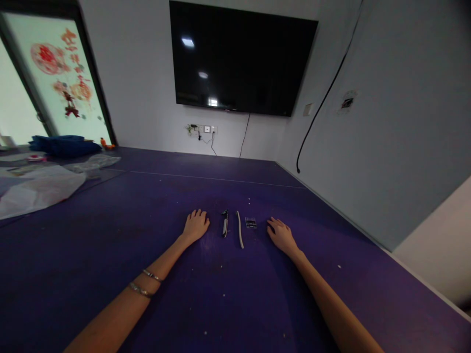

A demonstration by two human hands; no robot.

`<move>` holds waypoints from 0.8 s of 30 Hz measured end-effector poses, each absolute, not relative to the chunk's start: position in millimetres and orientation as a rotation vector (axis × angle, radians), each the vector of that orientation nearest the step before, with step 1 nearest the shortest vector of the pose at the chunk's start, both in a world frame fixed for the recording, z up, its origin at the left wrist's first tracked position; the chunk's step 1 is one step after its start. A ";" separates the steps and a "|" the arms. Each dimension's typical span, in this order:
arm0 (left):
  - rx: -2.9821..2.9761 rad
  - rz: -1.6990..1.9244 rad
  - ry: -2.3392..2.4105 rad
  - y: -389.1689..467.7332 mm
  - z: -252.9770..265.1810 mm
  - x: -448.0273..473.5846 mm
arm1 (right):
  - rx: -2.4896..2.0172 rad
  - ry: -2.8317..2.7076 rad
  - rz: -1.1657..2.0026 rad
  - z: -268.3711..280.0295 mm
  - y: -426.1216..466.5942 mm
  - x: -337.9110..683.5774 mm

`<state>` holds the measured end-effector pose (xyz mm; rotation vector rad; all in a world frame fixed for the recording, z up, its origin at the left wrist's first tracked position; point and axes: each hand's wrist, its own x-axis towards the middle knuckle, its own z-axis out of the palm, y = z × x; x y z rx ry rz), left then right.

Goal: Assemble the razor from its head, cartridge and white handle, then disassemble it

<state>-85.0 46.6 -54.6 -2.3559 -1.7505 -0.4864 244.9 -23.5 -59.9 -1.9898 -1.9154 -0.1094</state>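
On my distant feed I see a pale curved rod [240, 229] lying on the purple surface [206, 304], between a slim dark tool [225, 225] and a small clear packet [250, 223]. They sit apart in a row, probably to keep each distinct (my guess). The left hand [196, 226] rests beside the tool, the right hand [282, 236] near the packet, both empty, fingers slightly apart, presumably leaving the row uncovered.
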 end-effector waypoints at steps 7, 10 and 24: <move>-2.364 -0.500 -1.743 45.6 -53.0 -85.4 | -2.002 -1.936 -0.139 -59.7 -25.0 242.5; -2.368 -0.506 -1.747 46.3 -54.2 -85.5 | -2.016 -1.933 -0.134 -58.8 -26.1 242.3; -2.383 -0.714 -1.730 26.8 -28.5 -46.2 | -2.013 -1.936 -0.153 -59.7 -24.3 241.7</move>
